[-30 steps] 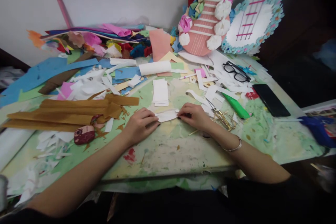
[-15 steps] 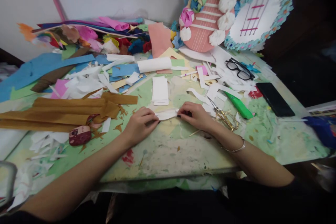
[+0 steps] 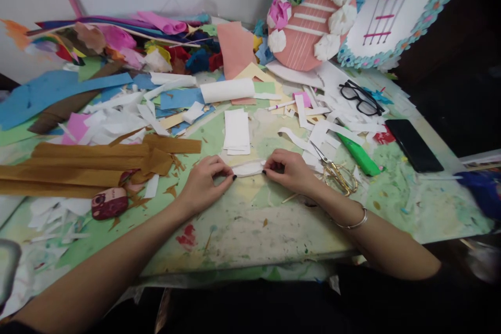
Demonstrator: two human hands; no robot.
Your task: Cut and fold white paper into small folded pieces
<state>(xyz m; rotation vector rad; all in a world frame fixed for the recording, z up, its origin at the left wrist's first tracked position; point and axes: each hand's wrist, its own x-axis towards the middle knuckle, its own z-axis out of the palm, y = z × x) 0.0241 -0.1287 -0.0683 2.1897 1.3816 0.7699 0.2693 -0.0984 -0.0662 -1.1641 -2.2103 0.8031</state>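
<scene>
A narrow strip of white paper (image 3: 249,168) stretches between my two hands, low over the table. My left hand (image 3: 206,182) pinches its left end between thumb and fingers. At the right end, my right hand (image 3: 285,171) grips it with bent fingers. Just beyond the strip lies a small stack of white paper pieces (image 3: 237,133). Gold-handled scissors (image 3: 337,175) rest beside my right wrist, partly behind the forearm. Near them is a green tube-like packet (image 3: 358,154).
Brown crepe paper (image 3: 90,162) and a dark red case (image 3: 109,203) lie left. White scraps (image 3: 113,122) and a white roll (image 3: 227,90) are further back. Glasses (image 3: 360,98) and a phone (image 3: 414,145) lie right. Decorated paper instruments (image 3: 303,26) stand at the back.
The camera view has shifted slightly. Both hands still hold the strip, which now shows a little wider between them.
</scene>
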